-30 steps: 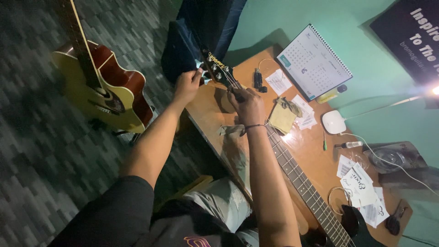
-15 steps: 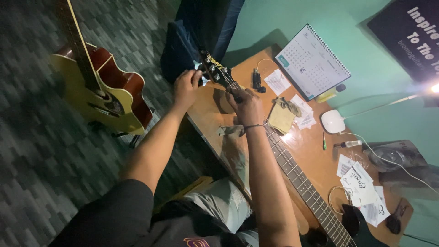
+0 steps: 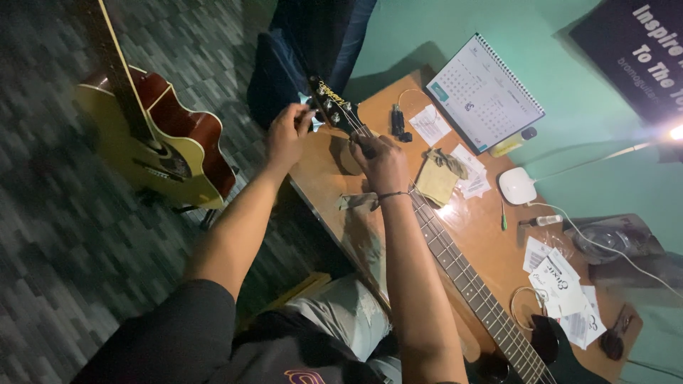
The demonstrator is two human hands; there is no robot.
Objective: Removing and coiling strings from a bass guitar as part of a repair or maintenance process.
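Leftmost, a yellow acoustic guitar (image 3: 160,142) stands on the floor. Next, the left hand (image 3: 287,135) pinches a tuning peg (image 3: 314,118) on the black headstock (image 3: 331,108) overhanging the tabletop (image 3: 469,235) edge. Beside it, the right hand (image 3: 383,162) closes around the guitar neck (image 3: 462,274) near the nut. Strings look thin and springy; the neck seems stiff, best steadied there. Rightward lies a calendar (image 3: 484,92).

Teal wall (image 3: 569,128), brown desk (image 3: 462,227), yellow-and-red guitar (image 3: 163,142), grey patterned floor (image 3: 57,249).
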